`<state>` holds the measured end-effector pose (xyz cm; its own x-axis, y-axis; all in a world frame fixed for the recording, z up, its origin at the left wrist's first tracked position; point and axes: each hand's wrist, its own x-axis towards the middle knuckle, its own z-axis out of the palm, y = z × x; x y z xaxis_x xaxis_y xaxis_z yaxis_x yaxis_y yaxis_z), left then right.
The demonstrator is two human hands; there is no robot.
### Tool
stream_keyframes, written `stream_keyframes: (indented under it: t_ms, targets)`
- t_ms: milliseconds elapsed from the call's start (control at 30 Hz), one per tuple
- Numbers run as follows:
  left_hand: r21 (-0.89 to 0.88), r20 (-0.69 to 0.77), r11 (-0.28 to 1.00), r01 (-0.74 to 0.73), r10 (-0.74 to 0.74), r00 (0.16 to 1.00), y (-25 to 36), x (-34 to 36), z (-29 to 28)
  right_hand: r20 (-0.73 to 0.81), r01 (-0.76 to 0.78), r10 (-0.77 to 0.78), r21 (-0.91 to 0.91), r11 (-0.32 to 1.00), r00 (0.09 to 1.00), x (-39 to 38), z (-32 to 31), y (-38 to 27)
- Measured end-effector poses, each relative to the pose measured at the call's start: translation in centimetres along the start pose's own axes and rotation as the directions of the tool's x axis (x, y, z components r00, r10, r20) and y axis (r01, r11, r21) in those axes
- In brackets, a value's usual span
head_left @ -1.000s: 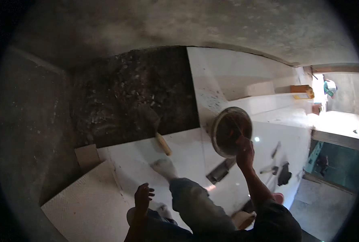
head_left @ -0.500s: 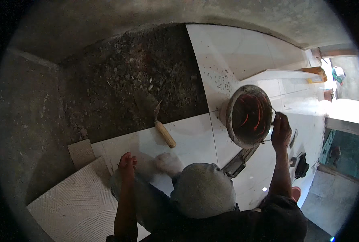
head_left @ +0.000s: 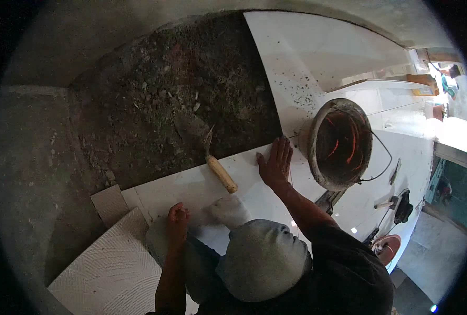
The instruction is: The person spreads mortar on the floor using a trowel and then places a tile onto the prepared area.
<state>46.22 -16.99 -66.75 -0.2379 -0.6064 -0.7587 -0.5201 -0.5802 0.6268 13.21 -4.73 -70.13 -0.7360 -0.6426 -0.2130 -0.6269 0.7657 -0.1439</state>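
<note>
Bare mortar bed ahead of both hands: right hand flat and open on the white floor tile, left hand loosely curled, empty, trowel lying between them, bucket just right; looks like tile-seating, next needs trowel pickup.

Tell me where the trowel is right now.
The trowel lies mid-frame in the head view, blade on the dark mortar bed, wooden handle on the white tile, left of the right hand.

Floor part tiled, part bare mortar
A trowel lies across the mortar's edge; a bucket stands on white tiles; a ridged tile lies lower left.
</note>
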Motion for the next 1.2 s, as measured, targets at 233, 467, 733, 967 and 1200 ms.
stream_keyframes:
  t_ms: [233,467,733,967,1200]
  targets:
    - [-0.043,0.030,0.999,0.001,0.000,1.000,-1.5,1.3,-0.1,0.004,-0.031,0.030,0.094,0.995,1.000,-0.2,1.3,0.9]
    - [-0.066,0.055,0.993,0.098,-0.094,0.994,-0.8,1.2,-0.2,-0.038,-0.079,0.082,0.072,0.994,0.996,1.2,1.1,0.9]
    - [-0.050,0.102,0.998,0.031,-0.025,0.994,-2.3,2.1,0.1,-0.154,0.028,-0.021,0.050,0.998,0.988,1.0,1.4,2.0]
    - [-0.018,0.081,1.000,-0.016,0.017,0.997,-3.0,1.9,0.1,-0.111,0.069,-0.064,0.039,0.997,0.992,-0.1,1.9,2.2]
    - [-0.010,-0.090,0.992,-0.126,0.124,0.988,-0.5,2.9,-0.6,0.010,0.324,-0.335,0.232,0.917,0.942,-0.4,-0.2,-5.9]
